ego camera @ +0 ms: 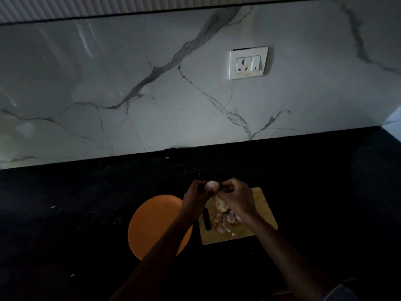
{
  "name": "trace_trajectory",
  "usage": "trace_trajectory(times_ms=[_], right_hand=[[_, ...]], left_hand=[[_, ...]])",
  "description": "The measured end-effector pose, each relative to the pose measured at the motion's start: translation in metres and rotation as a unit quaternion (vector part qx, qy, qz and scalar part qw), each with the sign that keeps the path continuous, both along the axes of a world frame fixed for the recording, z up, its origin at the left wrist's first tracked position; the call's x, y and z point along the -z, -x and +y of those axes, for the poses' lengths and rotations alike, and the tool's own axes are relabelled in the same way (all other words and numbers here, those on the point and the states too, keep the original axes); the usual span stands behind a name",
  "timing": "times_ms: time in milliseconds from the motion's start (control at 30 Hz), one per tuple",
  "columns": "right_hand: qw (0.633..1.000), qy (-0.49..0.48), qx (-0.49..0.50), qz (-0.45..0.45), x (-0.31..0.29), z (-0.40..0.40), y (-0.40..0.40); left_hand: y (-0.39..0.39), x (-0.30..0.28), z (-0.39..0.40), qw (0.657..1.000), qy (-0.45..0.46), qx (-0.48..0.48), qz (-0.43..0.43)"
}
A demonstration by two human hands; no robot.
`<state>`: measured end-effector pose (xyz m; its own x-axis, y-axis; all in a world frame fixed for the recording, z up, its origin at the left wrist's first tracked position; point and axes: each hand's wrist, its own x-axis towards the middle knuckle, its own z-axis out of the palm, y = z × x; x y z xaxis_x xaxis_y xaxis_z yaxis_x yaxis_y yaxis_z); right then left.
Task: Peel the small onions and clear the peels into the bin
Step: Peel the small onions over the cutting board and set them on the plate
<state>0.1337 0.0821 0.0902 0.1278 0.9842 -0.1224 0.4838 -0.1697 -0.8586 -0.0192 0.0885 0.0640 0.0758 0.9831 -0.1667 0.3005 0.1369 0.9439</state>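
Low in the frame, just right of centre, both hands meet above a wooden cutting board [263,210] on a dark countertop [65,213]. The left hand [196,197] has its fingers curled round a small pale onion [211,186], and the right hand [237,198] pinches at the onion's right side with curled fingers. A heap of peels [225,221] lies on the board below the hands, partly hidden by the right wrist, and a black knife handle [207,219] lies along the board's left edge. An orange plate [152,222] sits just left of the board, crossed by the left forearm. On the veined marble wall [130,83] above, right of centre, is a white socket with switch [248,63]; any lettering on it is too small to read.
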Motion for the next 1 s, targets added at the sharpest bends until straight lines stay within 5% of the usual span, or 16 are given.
trace_trajectory(times_ms=[433,533,833,1000], right_hand=[[1.0,-0.008,-0.018,0.016,0.001,0.007,-0.038],[0.996,0.038,-0.085,-0.016,0.011,0.007,-0.049],[0.966,0.031,-0.218,-0.136,0.035,-0.01,-0.042],[0.984,-0.025,-0.178,-0.012,0.006,0.005,-0.032]], left_hand=[[0.014,-0.011,-0.008,0.987,0.041,-0.069,-0.14],[0.022,-0.017,-0.011,0.973,0.069,-0.109,-0.191],[0.018,-0.023,-0.016,0.983,0.068,-0.061,-0.158],[0.011,-0.029,-0.013,0.981,0.09,-0.103,-0.14]])
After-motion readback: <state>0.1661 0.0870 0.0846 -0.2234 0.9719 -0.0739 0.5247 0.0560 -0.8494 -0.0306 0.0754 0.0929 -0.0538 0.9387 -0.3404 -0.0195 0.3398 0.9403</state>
